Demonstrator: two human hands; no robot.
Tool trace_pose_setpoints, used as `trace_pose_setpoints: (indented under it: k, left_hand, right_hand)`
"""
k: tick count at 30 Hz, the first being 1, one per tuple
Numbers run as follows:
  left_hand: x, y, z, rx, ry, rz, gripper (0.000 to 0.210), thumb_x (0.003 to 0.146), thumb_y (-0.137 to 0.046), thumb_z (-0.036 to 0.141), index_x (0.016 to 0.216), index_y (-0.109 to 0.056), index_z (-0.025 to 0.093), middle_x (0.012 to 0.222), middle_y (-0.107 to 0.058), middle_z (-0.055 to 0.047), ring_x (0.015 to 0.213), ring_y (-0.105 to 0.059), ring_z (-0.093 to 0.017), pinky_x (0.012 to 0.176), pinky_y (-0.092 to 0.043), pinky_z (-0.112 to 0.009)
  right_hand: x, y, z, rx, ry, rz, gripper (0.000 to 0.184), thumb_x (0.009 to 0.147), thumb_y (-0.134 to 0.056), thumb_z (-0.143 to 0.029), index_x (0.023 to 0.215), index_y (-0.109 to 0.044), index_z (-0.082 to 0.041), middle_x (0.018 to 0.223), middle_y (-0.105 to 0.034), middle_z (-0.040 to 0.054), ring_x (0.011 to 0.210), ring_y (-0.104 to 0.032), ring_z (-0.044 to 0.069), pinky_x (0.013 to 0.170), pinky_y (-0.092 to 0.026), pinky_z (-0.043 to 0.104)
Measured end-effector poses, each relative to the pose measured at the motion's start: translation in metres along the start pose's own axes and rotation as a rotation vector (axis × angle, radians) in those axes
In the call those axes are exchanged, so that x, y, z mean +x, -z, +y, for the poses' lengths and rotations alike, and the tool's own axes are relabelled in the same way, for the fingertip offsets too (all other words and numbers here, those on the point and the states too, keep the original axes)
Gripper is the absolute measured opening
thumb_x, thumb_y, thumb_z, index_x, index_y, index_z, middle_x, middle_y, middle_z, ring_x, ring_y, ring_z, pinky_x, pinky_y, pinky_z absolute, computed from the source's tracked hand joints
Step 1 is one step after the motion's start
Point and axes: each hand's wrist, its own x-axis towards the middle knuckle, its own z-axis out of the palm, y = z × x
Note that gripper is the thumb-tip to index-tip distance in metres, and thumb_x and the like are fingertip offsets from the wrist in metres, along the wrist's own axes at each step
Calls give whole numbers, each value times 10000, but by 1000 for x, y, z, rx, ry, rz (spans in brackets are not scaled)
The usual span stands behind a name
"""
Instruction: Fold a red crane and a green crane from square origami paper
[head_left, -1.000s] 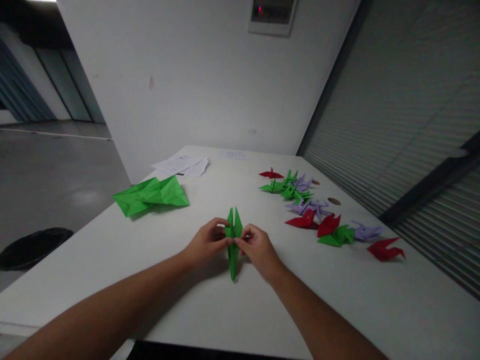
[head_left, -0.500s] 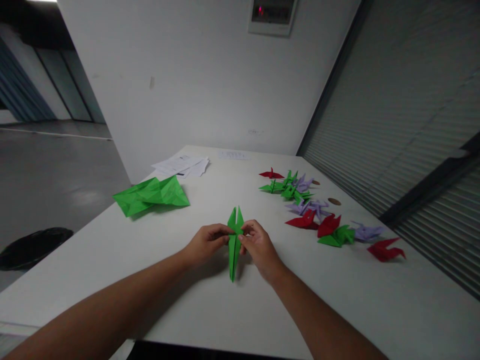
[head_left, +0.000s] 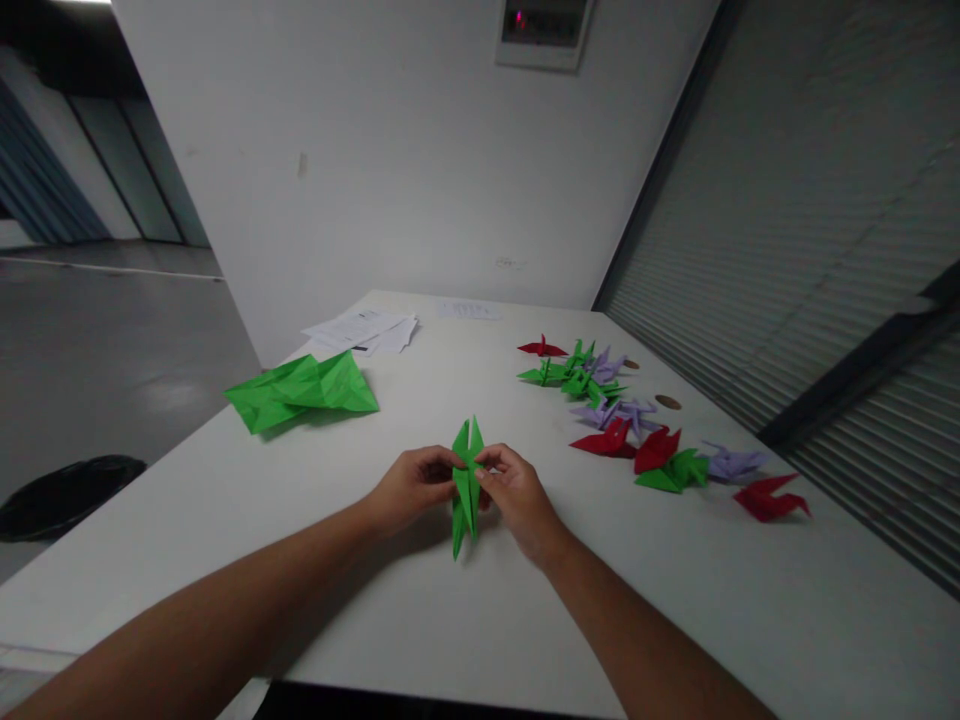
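Between my hands is a long, narrow piece of folded green origami paper, held just above the white table. Two slim points rise at its far end, and two layers spread apart at the near end. My left hand pinches its left edge near the middle between thumb and fingers. On the opposite edge, my right hand grips it with the thumb on top and fingers curled behind. Part of the paper's middle is covered by the fingertips.
Creased green sheets lie at the table's left edge, with printed papers behind. Several folded paper cranes in red, green and purple line the right side, beside window blinds. A black-lined bin stands left on the floor.
The near end of the green folded paper has parted into two points, one swung slightly left. Both hands keep their hold in nearly the same spot.
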Motion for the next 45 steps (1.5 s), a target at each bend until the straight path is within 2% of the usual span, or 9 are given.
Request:
trace_pose_setpoints:
  k: [3, 7, 13, 17, 23, 29, 34, 39, 45]
  left_hand:
    - [1, 2, 3, 88, -23, 36, 307, 736, -868, 342, 906, -715, 138, 842, -766, -68, 765, -716, -195, 765, -554, -348]
    - [2, 3, 7, 180, -48, 85, 270, 774, -826, 389, 809, -743, 135, 768, -739, -54, 712, -662, -172, 718, -516, -318]
    - [2, 2, 5, 195, -30, 103, 308, 757, -831, 424, 759, -718, 138, 706, -706, -41, 664, -634, -166, 671, -497, -309]
    - [2, 3, 0, 165, -37, 111, 315, 739, -850, 388, 763, -644, 151, 701, -669, -12, 652, -619, -147, 646, -483, -283]
    - [2, 1, 0, 125, -95, 148, 333, 745, -851, 324, 768, -555, 174, 678, -587, 34, 612, -550, -107, 588, -420, -231]
    - [3, 1, 3, 192, -88, 68, 235, 781, -807, 350, 820, -701, 144, 738, -670, -26, 694, -601, -157, 677, -464, -295]
    - [5, 1, 1, 140, -98, 96, 259, 762, -834, 347, 880, -719, 147, 820, -712, -47, 756, -634, -174, 733, -483, -310]
    - [5, 1, -2, -83, -52, 148, 384, 756, -859, 322, 1004, -590, 203, 788, -695, -6, 720, -639, -153, 690, -482, -275]
    - [4, 0, -1, -62, -25, 150, 280, 786, -827, 316, 840, -593, 171, 753, -655, 5, 683, -594, -129, 672, -473, -264]
  right_hand:
    - [-1, 0, -2, 11, -26, -18, 172, 808, -621, -333, 933, -623, -214, 606, -597, -48, 488, -580, 129, 492, -464, 240]
    - [-4, 0, -6, -26, -21, -27, 218, 756, -649, -273, 964, -619, -213, 697, -644, -42, 506, -596, 113, 499, -451, 225]
    - [-6, 1, -3, -164, -12, -36, 274, 810, -727, -384, 942, -541, -232, 616, -609, -60, 476, -574, 121, 412, -337, 183]
    - [-2, 2, 2, -129, 61, -17, 282, 806, -744, -383, 883, -525, -222, 802, -628, -35, 517, -605, 99, 441, -402, 197]
    - [-1, 1, 2, -96, 63, -15, 274, 813, -731, -344, 863, -488, -227, 764, -594, -61, 501, -598, 92, 465, -444, 207]
    - [0, 2, 5, -76, 82, -21, 279, 822, -726, -327, 854, -467, -229, 749, -586, -68, 485, -583, 84, 448, -427, 196]
    - [0, 2, 7, -14, 76, -3, 392, 762, -802, -330, 882, -438, -243, 765, -588, -76, 499, -582, 88, 464, -462, 206]
    - [0, 4, 10, 24, 121, -14, 413, 745, -837, -299, 917, -464, -249, 792, -632, -51, 616, -609, 116, 578, -497, 242]
    - [-2, 4, 7, -60, 210, -111, 233, 812, -788, -269, 943, -600, -226, 868, -653, 4, 790, -613, 160, 744, -494, 302]
